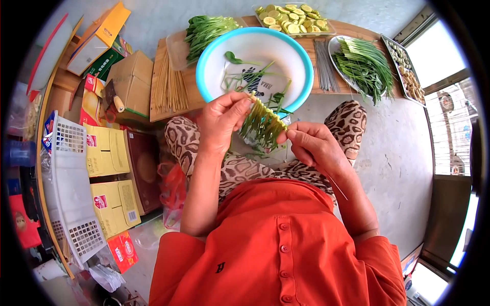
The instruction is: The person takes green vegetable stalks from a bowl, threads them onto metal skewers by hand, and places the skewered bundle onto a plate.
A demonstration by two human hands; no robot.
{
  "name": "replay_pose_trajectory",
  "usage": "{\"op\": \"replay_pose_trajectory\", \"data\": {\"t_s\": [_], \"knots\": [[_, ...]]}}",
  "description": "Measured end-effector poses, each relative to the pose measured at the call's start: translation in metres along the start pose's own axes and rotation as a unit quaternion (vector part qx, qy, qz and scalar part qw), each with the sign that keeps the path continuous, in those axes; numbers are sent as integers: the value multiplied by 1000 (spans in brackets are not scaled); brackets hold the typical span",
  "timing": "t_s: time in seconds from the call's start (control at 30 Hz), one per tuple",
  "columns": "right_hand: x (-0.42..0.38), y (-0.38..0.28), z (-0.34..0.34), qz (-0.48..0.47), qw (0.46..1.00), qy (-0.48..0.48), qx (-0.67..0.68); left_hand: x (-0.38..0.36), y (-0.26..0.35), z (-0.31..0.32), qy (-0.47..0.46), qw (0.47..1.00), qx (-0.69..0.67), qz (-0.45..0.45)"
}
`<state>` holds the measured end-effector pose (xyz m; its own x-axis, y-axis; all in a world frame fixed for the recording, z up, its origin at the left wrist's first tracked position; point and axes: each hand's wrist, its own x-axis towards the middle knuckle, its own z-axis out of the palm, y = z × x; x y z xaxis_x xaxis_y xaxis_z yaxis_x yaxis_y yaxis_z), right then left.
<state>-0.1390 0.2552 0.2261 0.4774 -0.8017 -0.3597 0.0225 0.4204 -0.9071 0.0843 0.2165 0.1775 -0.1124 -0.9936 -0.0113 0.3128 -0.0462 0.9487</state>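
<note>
Between my two hands a skewer of leafy greens [264, 125] is stretched over my lap, its pale stems lined up in a row and the leaves hanging down. My left hand [224, 120] pinches the upper left end of the row. At the lower right end, the fingers of my right hand [312, 146] are closed on the skewer. The thin shaft [337, 187] sticks out past my right wrist. Just beyond, a white basin with a blue rim [203, 66] holds a few loose green stems [278, 97].
On the wooden table [194, 97] lie bamboo sticks [169, 84], thin metal skewers [325, 66], leafy greens [209, 33], sliced green vegetable rounds [293, 19], a plate of chives [365, 66] and a tray of skewered food [406, 71]. Cardboard boxes [130, 81] and a white plastic basket [71, 178] stand left.
</note>
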Motion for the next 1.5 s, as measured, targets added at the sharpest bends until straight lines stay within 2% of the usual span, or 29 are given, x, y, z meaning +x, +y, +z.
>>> {"op": "replay_pose_trajectory", "data": {"t_s": [0.13, 0.2, 0.23, 0.3, 0.37, 0.43, 0.5, 0.57, 0.6, 0.7, 0.77, 0.8, 0.9, 0.93, 1.0, 1.03, 1.1, 1.17, 1.27, 1.33, 1.37, 1.43, 1.47, 1.5], "knots": [[-4, -2, 3, -15, 1000, 11, 3, 1, -2, 6, -6, 999, 3, 39], [-9, -4, 1, -9, 1000, -3, 15, 5, -9, 4, -21, 988, 53, 147], [-11, -5, -2, -2, 999, -17, 28, 2, -7, 5, -22, 988, 54, 145], [-15, 0, -9, -11, 999, -33, 38, -7, 0, 7, -77, 995, 29, 52], [-24, 1, -17, 9, 998, -60, 37, -13, -2, 4, -114, 992, 44, 24], [-27, 7, -28, 15, 997, -69, 27, -10, -8, 0, -183, 982, 18, 43], [-27, 12, -36, 37, 997, -58, 34, 4, -13, -4, -205, 977, 27, 58], [-25, 18, -46, 46, 996, -58, 53, 28, -21, -11, -108, 988, 114, -4], [-23, 22, -52, 44, 995, -65, 61, 45, -33, -16, -59, 989, 137, -6], [-21, 29, -62, 40, 993, -68, 82, 103, -68, -21, -16, 977, 209, -35], [-24, 29, -67, 53, 990, -74, 106, 141, -95, -16, -74, 963, 259, 17], [-26, 27, -70, 56, 989, -82, 110, 158, -109, -11, -66, 928, 365, 37], [-40, 19, -76, 49, 985, -95, 133, 196, -146, 13, -103, 870, 469, 108], [-45, 15, -79, 56, 984, -98, 139, 205, -158, 17, -114, 871, 466, 106], [-52, 6, -85, 73, 980, -110, 148, 220, -179, 22, -154, 780, 580, 179], [-52, 3, -87, 71, 979, -110, 157, 224, -183, 27, -166, 769, 594, 167], [-50, 2, -91, 68, 974, -119, 179, 232, -202, 25, -181, 726, 626, 221], [-43, 11, -95, 51, 975, -117, 179, 235, -204, 33, -176, 688, 677, 191], [-32, 25, -97, 38, 972, -121, 198, 241, -202, 29, -181, 677, 679, 219], [-26, 27, -99, 47, 970, -122, 207, 247, -197, 26, -118, 791, 572, 179], [-23, 27, -100, 52, 968, -135, 206, 252, -192, 20, -112, 786, 581, 179], [-17, 28, -99, 49, 968, -144, 201, 265, -182, 9, 4, 836, 514, 191], [-14, 29, -99, 51, 969, -141, 198, 273, -183, -1, 30, 830, 537, 149], [-12, 29, -99, 52, 970, -135, 195, 277, -186, -6, 35, 829, 538, 150]]}}
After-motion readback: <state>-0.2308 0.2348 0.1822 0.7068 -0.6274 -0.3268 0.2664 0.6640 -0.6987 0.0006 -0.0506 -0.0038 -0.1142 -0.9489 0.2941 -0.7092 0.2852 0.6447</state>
